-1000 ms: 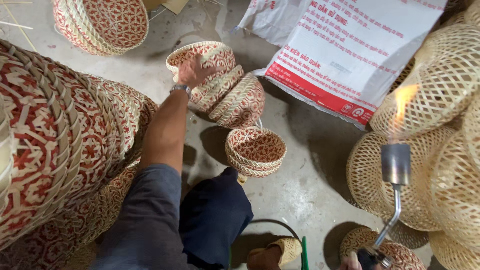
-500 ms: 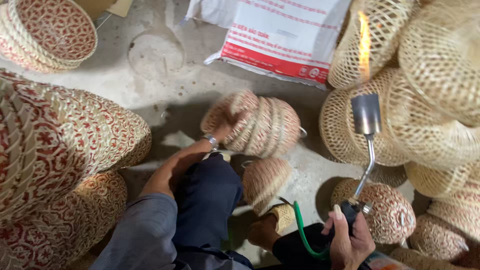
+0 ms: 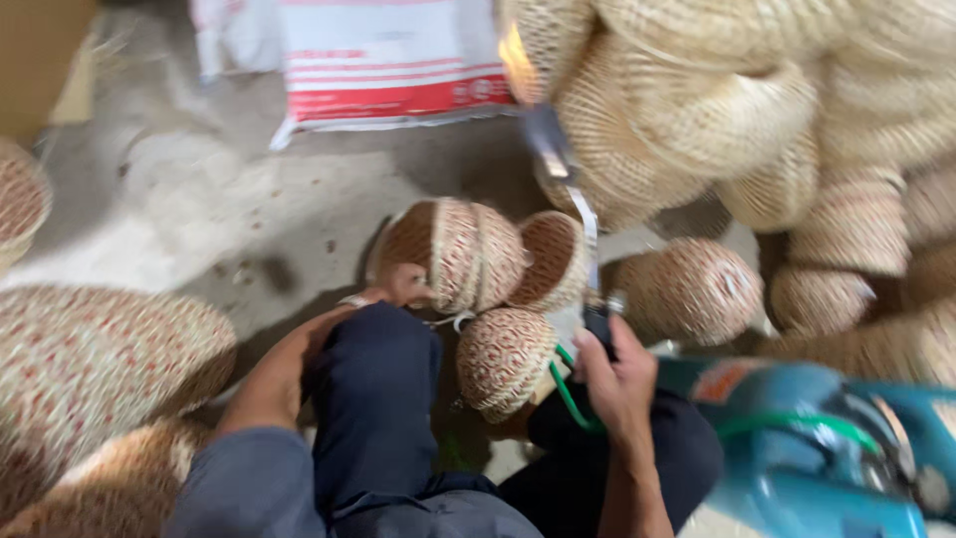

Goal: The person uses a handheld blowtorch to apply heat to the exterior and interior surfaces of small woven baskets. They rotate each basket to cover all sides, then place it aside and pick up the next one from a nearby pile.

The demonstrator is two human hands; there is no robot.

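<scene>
Head cam: left hand (image 3: 403, 284) has its fingers gripping a stack of red-patterned woven baskets (image 3: 453, 254) lying sideways on the concrete floor (image 3: 249, 199), just past the knee. Right hand (image 3: 617, 374) is wrapped round a lit gas torch (image 3: 558, 169), flame up top. Can't tell what's inside the baskets.

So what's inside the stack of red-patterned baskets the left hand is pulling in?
The stack of baskets lies on its side, nested cups only; the mouth faces away, so its inside is hidden. The left hand grips its rim. The right hand holds the lit torch.
</scene>
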